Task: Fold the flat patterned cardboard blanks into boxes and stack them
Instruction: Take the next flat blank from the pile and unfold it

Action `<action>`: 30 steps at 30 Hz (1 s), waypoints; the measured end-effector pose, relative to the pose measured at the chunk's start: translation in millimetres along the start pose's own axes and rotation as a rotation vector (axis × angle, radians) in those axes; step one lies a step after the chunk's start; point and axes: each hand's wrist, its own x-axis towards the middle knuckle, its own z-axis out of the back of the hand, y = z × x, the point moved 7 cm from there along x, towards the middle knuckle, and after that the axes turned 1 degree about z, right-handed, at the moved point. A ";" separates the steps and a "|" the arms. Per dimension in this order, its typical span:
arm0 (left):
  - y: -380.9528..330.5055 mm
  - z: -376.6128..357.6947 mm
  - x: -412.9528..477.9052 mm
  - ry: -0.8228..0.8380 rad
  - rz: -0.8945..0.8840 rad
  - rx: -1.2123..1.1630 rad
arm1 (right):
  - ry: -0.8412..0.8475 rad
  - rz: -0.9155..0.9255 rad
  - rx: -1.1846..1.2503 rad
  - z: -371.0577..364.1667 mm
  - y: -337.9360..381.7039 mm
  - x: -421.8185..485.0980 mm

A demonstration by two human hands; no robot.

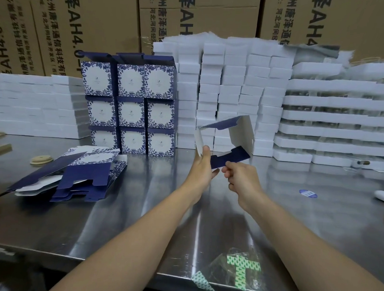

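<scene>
Steel table (119, 208) w/ tape scraps (242, 271); L hand (202, 167), R hand (240, 178) fingers pinch blank (241, 136); cartons (93, 15) behind.

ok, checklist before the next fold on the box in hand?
1. Left hand grips the left wall of the box blank: ok.
2. Right hand pinches the navy lower flap: ok.
3. Blank opened into a sleeve, held above the table: ok.
4. Near end closed: not ok, the lower flap and upper flap stand open.
5. Far end closed: cannot tell, hidden.
6. Stack of folded boxes upright, three rows of three: ok. The pile of flat blanks lies left of the hands.
</scene>
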 end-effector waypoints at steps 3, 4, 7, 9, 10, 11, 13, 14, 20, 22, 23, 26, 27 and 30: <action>2.7 0.6 0.6 -0.037 0.019 -0.028 | 0.020 -0.030 0.057 -0.5 -0.7 0.6; 2.5 2.7 1.5 -0.051 0.016 -0.032 | 0.070 -0.057 0.050 -2.2 -1.8 0.2; -0.4 8.1 3.9 -0.071 -0.007 -0.053 | 0.153 -0.115 -0.014 -2.4 -3.2 0.1; -1.1 9.2 4.6 -0.066 -0.018 -0.057 | 0.112 -0.104 -0.025 1.3 -1.1 2.5; -0.9 9.1 4.7 -0.064 -0.019 -0.053 | 0.098 -0.091 -0.022 2.0 -0.3 2.8; -0.7 8.4 4.5 -0.062 -0.017 -0.048 | 0.089 -0.081 -0.019 1.6 0.2 2.6; -0.7 7.1 4.5 -0.055 -0.010 -0.041 | 0.069 -0.062 -0.020 2.3 -0.6 1.2; -0.8 7.2 4.3 -0.055 -0.008 -0.041 | 0.053 -0.049 -0.026 2.8 -0.8 0.8; -0.5 4.2 1.9 -0.056 -0.013 -0.028 | -0.055 0.006 0.035 4.8 3.5 -1.5; -0.5 6.5 2.4 -0.071 -0.006 -0.040 | 0.027 -0.026 0.034 1.8 4.6 -1.3; -1.4 8.7 3.0 -0.084 -0.006 -0.048 | 0.073 -0.043 0.011 -0.2 4.4 -1.5; -5.5 13.1 3.6 -0.106 -0.018 -0.061 | 0.063 -0.056 -0.024 3.6 4.7 0.8; -6.6 13.7 3.0 -0.111 -0.023 -0.063 | 0.036 -0.050 -0.017 5.6 5.5 1.6; -7.2 12.7 1.5 -0.107 -0.029 -0.070 | 0.004 -0.024 -0.017 8.7 7.3 2.7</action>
